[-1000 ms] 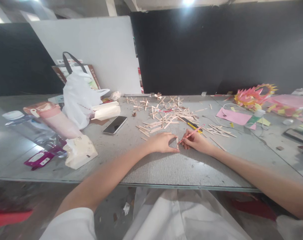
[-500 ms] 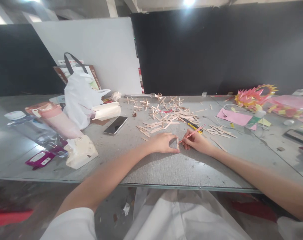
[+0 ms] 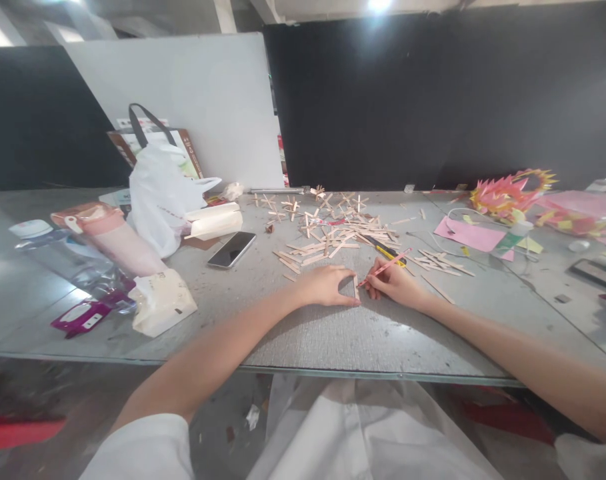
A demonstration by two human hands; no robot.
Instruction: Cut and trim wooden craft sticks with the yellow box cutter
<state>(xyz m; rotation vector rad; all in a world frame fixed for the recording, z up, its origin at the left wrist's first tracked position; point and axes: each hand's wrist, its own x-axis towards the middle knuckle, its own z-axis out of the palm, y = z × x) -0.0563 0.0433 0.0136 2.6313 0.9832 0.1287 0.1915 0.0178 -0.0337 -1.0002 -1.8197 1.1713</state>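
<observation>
My left hand (image 3: 327, 287) rests on the table, thumb and fingers closed on the two ends of a short wooden stick (image 3: 356, 288). In my right hand (image 3: 390, 285) is a pink pencil (image 3: 385, 267), gripped as for writing. Its lower tip meets the stick or sits right beside it; I cannot tell which. Just beyond my hands lies a loose pile of flat wooden sticks (image 3: 353, 240). A yellow and black utility knife (image 3: 390, 253) lies behind the pencil, partly covered by it. More loose sticks (image 3: 445, 263) are to the right of my right hand.
On the left are a phone (image 3: 231, 250), a tissue pack (image 3: 163, 303), a pink bottle (image 3: 117, 237), a clear bottle (image 3: 57, 260) and a white plastic bag (image 3: 155, 200). On the right are pink paper (image 3: 467, 237), a cable and a spiky paper craft (image 3: 505, 197). Dark panels (image 3: 433, 100) stand behind.
Almost nothing differs. Both hands keep their places on the stick and the pencil, and the view has shifted very slightly.
</observation>
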